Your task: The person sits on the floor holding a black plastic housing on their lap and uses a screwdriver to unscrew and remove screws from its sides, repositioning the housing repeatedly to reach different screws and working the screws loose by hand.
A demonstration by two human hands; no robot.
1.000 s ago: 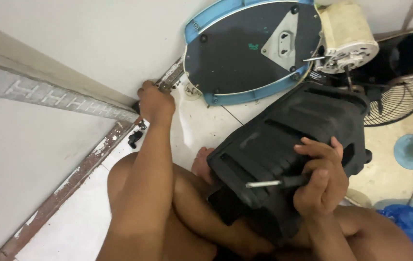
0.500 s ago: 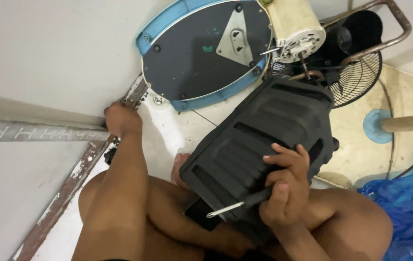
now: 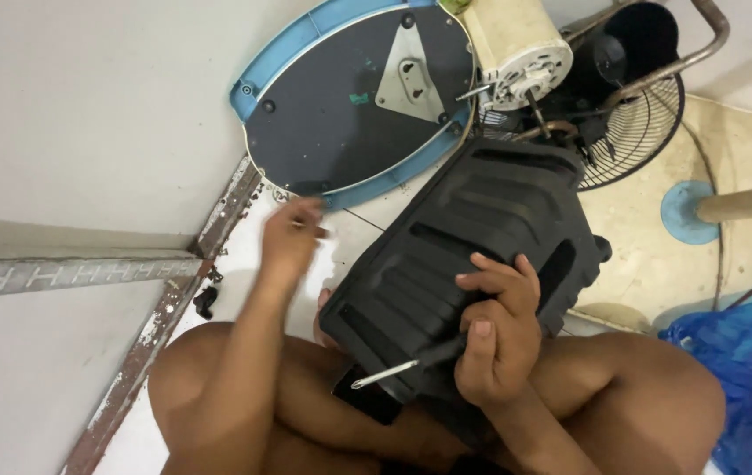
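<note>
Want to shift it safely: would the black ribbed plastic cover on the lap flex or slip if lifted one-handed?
The black ribbed cover looks moulded and ribbed, so probably stiff. The right hand steadies it alone, suggesting it is fairly light. Its broad shape may tip.

Head view, steeply downward, close over lap

Ribbed black plastic cover (image 3: 464, 255), tilted across crossed legs just below the blue-rimmed oval base (image 3: 354, 101), with a screwdriver (image 3: 411, 361) pressed against its lower edge, metal tip pointing away from that base.
</note>
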